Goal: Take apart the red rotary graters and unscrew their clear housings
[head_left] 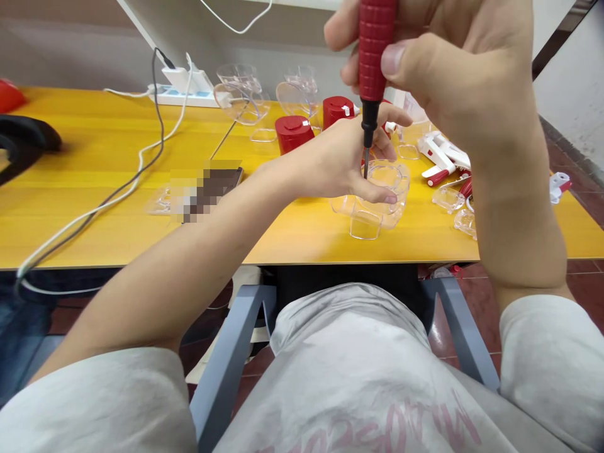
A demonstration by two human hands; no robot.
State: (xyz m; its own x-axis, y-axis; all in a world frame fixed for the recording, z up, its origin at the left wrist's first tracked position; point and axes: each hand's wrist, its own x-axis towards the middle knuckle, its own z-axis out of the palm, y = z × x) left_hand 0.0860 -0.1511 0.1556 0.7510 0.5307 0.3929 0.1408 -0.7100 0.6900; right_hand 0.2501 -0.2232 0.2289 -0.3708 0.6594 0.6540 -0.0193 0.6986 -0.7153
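My right hand point(453, 82) is wrapped round the red handle of a screwdriver point(372, 60), held upright with its thin shaft pointing down. The tip reaches down by my left hand, over a clear plastic housing point(399, 182); the exact contact point is hidden. My left hand point(346, 154) grips this housing on the yellow table, thumb across the near side and fingers over the far side. Just beyond the left wrist stand red cylindrical parts point(292, 133).
More clear plastic housings point(240, 94) stand at the back, near a power strip point(182, 95) with cables. White-and-red handle parts point(443, 154) and small clear pieces point(448, 198) lie on the right. A dark flat object point(226, 179), partly blurred, lies left of my forearm.
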